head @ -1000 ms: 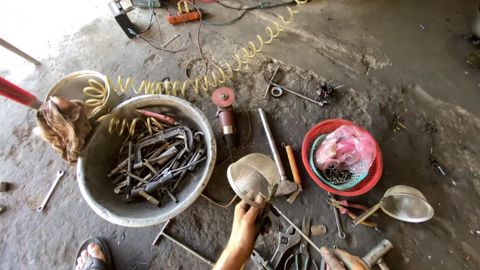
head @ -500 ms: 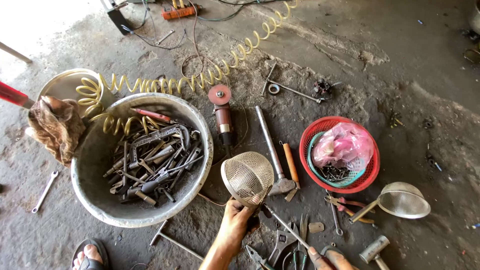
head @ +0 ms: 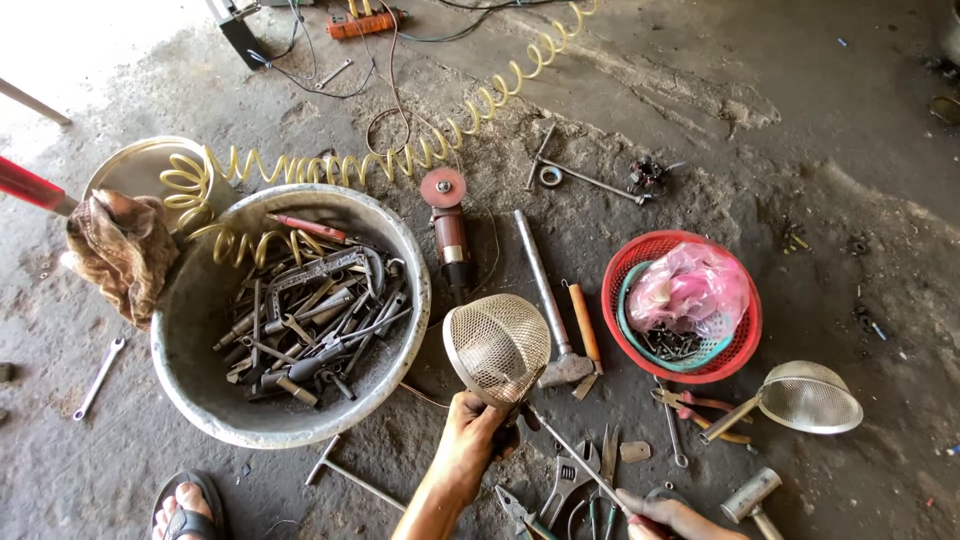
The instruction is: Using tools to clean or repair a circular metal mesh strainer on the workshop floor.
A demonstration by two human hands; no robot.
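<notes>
Left hand (head: pixel 468 440) grips mesh strainer (head: pixel 497 347); right hand (head: pixel 668 515) pinches its thin handle rod (head: pixel 575 462).

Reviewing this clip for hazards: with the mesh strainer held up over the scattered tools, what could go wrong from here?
1. The left hand grips the mesh strainer only by its handle end, so it may tip onto the hammer beside it.
2. The right hand reaches among pliers and other loose tools; a pinch or scrape seems possible.
3. A sandalled foot sits close to the heavy basin of tools.
</notes>
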